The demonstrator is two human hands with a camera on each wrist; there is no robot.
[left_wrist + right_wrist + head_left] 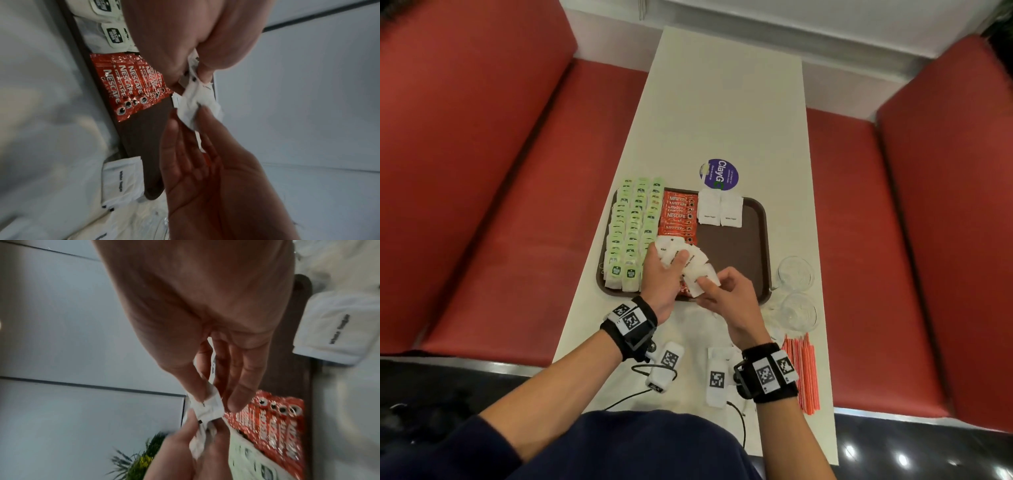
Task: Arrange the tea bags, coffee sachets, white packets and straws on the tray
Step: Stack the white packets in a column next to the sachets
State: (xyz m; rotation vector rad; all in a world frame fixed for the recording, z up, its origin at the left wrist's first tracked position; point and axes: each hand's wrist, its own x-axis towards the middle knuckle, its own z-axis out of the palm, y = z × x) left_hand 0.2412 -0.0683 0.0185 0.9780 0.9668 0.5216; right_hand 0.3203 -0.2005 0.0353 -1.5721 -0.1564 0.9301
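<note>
1. The left hand (pixel 662 274) holds a fanned bunch of white sugar packets (pixel 678 255), its fingers curled round them and its thumb (pixel 677 263) pressed on top.
2. The right hand (pixel 729 294) pinches one packet (pixel 697 282) at the near end of that fan between thumb and fingertips (pixel 200 395); the remaining fingers are loosely bent.
3. Both hands hover over the near edge of the brown tray (pixel 736 253).
4. Directly beneath the fingers lie the red Nescafé sachets (pixel 678 214), in a column running away from them.
5. Left of the fingers, green tea bags (pixel 631 233) fill three columns.
6. Beyond the fingers, two white sugar packets (pixel 719 210) lie side by side at the tray's far edge.
7. Right of the right wrist, off the tray, orange straws (pixel 803 373) lie on the table (pixel 722 102), just near two clear glass bowls (pixel 796 291).
</note>
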